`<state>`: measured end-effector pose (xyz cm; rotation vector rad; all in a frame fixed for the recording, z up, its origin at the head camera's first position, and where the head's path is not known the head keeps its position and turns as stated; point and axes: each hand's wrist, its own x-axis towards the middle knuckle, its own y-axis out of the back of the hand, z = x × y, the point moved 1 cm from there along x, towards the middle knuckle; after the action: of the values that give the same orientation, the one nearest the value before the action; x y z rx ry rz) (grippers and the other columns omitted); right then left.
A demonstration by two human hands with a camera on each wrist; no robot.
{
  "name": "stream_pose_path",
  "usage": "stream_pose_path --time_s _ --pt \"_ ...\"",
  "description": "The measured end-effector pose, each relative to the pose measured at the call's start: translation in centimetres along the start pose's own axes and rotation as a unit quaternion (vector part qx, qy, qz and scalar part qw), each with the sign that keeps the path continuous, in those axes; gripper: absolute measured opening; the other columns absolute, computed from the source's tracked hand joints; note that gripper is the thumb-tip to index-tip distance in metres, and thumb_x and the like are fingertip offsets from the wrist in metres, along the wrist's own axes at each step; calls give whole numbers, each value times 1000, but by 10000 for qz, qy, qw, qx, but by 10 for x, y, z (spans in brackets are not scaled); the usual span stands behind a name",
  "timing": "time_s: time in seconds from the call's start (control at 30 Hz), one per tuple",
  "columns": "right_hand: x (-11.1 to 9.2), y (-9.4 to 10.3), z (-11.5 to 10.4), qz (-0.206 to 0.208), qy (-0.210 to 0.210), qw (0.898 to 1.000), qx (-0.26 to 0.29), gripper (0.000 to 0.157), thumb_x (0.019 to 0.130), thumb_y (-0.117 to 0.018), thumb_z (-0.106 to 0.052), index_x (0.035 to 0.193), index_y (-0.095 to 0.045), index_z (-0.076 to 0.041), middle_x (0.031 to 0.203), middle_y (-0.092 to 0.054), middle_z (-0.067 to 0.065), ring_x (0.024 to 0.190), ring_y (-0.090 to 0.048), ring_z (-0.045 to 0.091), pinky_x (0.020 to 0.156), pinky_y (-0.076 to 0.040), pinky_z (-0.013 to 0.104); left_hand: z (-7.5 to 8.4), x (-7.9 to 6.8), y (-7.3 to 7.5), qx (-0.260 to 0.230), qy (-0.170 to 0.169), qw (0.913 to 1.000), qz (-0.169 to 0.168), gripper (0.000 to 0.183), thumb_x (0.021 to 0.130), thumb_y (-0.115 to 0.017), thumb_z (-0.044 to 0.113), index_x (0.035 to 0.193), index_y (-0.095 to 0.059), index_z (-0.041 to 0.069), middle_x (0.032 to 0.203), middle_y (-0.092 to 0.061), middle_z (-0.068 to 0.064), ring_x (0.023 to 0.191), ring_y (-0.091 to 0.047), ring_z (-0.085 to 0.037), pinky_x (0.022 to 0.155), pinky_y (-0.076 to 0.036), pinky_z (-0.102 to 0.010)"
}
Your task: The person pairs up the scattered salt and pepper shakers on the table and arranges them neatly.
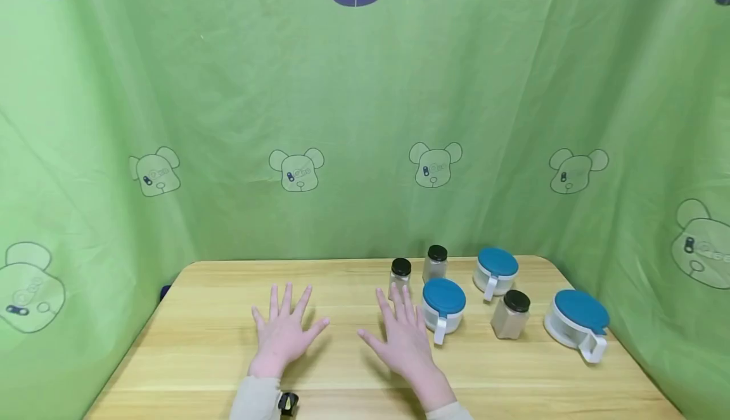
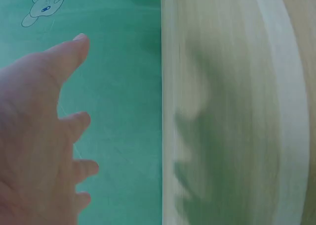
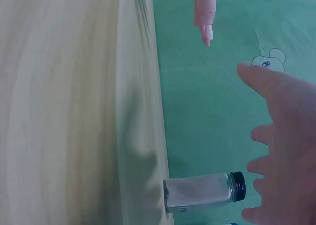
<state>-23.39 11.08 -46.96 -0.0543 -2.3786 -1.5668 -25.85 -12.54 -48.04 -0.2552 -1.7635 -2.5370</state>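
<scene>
Both hands hover over the wooden table with fingers spread and nothing held. My left hand (image 1: 282, 337) is left of the middle, its shadow falling on the wood beside it. To its right, my right hand (image 1: 406, 344) is nearest to a small clear jar with a black lid (image 1: 400, 274) and a white pot with a blue lid (image 1: 445, 312). In the right wrist view that glass jar (image 3: 200, 191) shows pale contents, beyond the fingers. Fingers of the left hand (image 3: 205, 10) appear at the top there.
A second black-lidded jar (image 1: 436, 265) stands at the back, and a third jar (image 1: 510, 315) farther right. Two more blue-lidded pots with white handles, one at the back (image 1: 495, 273) and one at the right (image 1: 577, 322), stand near the table's right side. A green curtain (image 1: 365, 103) surrounds the table (image 1: 199, 318).
</scene>
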Motion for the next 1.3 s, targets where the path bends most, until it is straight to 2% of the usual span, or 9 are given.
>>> stream_pose_path --time_s 0.07,0.23,0.43,0.53,0.63,0.87,1.13,1.3 --pt "1 2 1 227 50 9997 28 86 86 -59 -62 154 -28 -18 162 -20 18 150 -11 40 118 -14 63 0 1 0 -12 -68 9999 112 79 88 -46 72 153 -28 31 163 -16 -11 151 0 -42 109 3 -76" --pt "3 10 6 999 147 9946 222 81 86 -66 -53 149 -38 -10 155 -33 21 147 -23 42 116 -24 62 3 4 0 -8 -372 9974 617 78 87 -49 71 151 -34 29 156 -37 -10 147 -23 -41 113 -10 -73" --pt "6 25 16 1817 161 9820 479 72 84 -72 -43 141 -48 -6 144 -48 22 140 -36 42 112 -31 62 13 5 8 -95 -832 9859 1448 70 87 -57 65 141 -51 23 138 -58 -4 130 -50 -31 111 -30 -61" --pt "8 30 23 2130 51 9761 433 71 84 -73 -41 139 -50 -3 142 -49 23 138 -37 43 110 -32 63 20 5 12 -140 -1053 9788 1750 63 87 -61 60 135 -57 19 131 -63 -4 122 -57 -29 108 -36 -56" --pt "10 33 29 2302 -165 9722 402 73 83 -74 -41 138 -49 -1 144 -47 23 139 -35 44 110 -32 65 28 6 14 -163 -1197 9749 1872 59 87 -62 57 132 -60 18 127 -66 -4 118 -59 -28 105 -39 -54" --pt "10 39 43 2265 -797 9682 698 77 83 -74 -42 143 -44 -3 148 -39 24 142 -27 43 113 -26 63 43 13 13 -100 -1415 9723 1857 56 89 -60 57 131 -60 21 124 -67 -2 117 -59 -25 105 -40 -51" --pt "10 39 64 2267 -1345 9613 805 81 83 -73 -42 144 -39 -1 149 -35 26 142 -24 45 113 -23 65 58 31 13 -50 -1761 9695 1705 57 89 -60 57 131 -60 19 125 -66 -3 118 -59 -26 105 -40 -52" --pt "14 36 74 2108 -1700 9580 940 90 83 -72 -46 147 -30 1 153 -29 26 144 -21 44 114 -21 64 63 41 11 -82 -2051 9610 1853 56 88 -62 56 128 -63 17 123 -67 -4 117 -60 -28 104 -42 -53"
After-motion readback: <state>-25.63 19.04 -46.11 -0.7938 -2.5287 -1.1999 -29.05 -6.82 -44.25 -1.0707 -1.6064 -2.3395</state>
